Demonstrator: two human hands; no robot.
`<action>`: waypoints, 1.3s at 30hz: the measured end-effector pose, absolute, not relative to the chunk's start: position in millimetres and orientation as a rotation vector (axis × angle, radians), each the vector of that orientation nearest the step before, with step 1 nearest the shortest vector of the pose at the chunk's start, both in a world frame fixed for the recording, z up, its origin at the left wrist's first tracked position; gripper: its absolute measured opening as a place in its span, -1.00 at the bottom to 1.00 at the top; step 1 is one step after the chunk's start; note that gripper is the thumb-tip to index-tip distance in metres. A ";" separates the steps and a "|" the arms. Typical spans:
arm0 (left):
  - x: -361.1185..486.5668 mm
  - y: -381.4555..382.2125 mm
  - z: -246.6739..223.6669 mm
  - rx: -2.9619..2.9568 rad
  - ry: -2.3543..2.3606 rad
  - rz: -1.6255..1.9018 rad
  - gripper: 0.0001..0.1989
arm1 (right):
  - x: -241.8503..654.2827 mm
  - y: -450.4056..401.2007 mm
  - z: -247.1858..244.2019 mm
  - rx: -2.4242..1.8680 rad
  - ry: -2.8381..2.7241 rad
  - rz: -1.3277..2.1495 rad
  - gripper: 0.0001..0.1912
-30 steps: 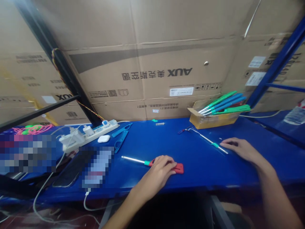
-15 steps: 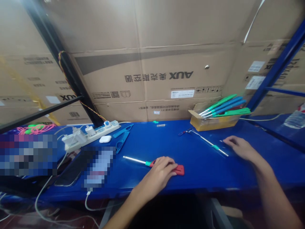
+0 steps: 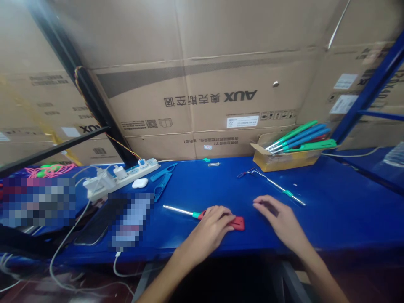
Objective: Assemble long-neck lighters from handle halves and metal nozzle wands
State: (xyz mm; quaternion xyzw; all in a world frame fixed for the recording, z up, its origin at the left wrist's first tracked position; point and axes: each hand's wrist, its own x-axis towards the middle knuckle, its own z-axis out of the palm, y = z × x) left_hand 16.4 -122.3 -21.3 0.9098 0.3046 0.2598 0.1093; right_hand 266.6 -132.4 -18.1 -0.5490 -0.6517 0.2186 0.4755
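A red long-nosed lighter (image 3: pixel 239 223) lies on the blue tabletop, its silver tube and green collar reaching left. My left hand (image 3: pixel 214 223) is wrapped over its handle and covers the middle of it. To the right, my right hand (image 3: pixel 279 221) hovers near the handle's end, thumb and forefinger tips pinched together. Whether something tiny is between them I cannot make out. Beyond that hand lies a loose silver tube (image 3: pixel 277 186) with a green collar and a thin wire at its far end. A small white piece (image 3: pixel 295 184) rests beside the tube.
A cardboard box (image 3: pixel 287 162) of green, blue and red lighters stands at the back right. Blue plastic shell halves (image 3: pixel 162 187), a white earphone case (image 3: pixel 139 183), phones (image 3: pixel 132 221) and a power strip (image 3: pixel 139 170) lie left. A small clear tube (image 3: pixel 213 164) lies at the back.
My right hand has moved left and nearer to me, away from the small white piece, which stays on the table. My left hand keeps its hold on the red lighter.
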 end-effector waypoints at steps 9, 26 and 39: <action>15.8 -124.0 -18.0 2.636 0.898 0.734 -0.75 | 249.3 -134.4 -20.0 -1.135 -1.986 0.524 -0.72; 16.3 -122.4 -17.1 2.632 0.885 0.710 -0.78 | 248.4 -140.5 -21.8 -1.149 -2.135 0.586 -0.80; 16.5 -121.7 -21.4 2.630 0.871 0.760 -0.75 | 261.2 -119.1 -22.1 -1.198 -2.022 0.319 -0.76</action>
